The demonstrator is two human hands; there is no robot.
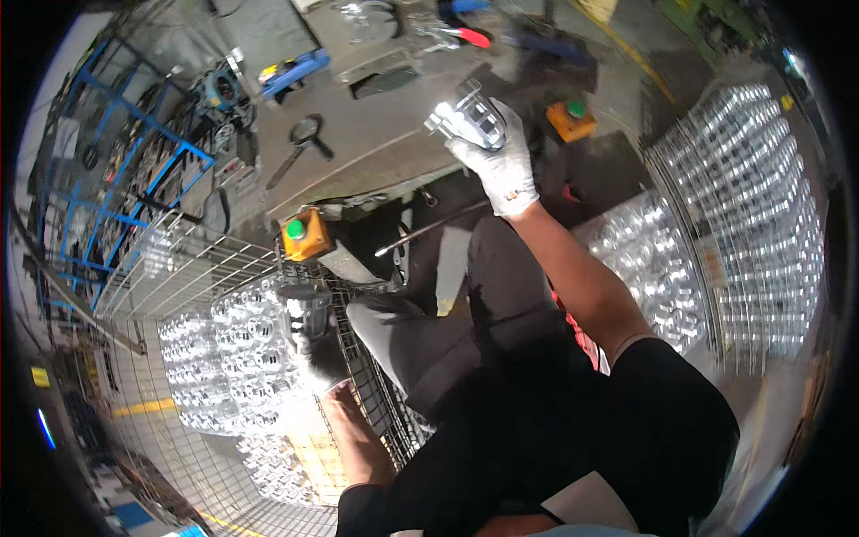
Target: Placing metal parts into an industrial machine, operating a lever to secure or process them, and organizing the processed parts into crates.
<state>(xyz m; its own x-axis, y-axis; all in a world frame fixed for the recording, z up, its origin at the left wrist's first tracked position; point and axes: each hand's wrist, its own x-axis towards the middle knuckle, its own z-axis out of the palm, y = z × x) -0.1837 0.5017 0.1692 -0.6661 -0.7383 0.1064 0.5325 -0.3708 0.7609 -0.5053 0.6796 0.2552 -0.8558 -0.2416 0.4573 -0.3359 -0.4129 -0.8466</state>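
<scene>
White-gloved right hand (504,166) raised over grey workbench (358,134), fingers wrapped around shiny metal cylinder part (470,115). Left hand (315,353) down in wire basket (179,268) at the person's left, gripping a second metal part (307,309) above stacked shiny parts (237,358). Orange box with green button (306,234) sits at bench edge, wrench (300,143) on bench

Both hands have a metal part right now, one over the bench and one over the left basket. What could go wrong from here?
1. The right hand holds its shiny metal part up over the cluttered workbench; a slip could drop it among the tools.
2. The left hand grips a dark metal part at the wire basket edge, where it might knock the stacked parts.
3. The picture is motion-blurred, so both grips are hard to judge.
</scene>
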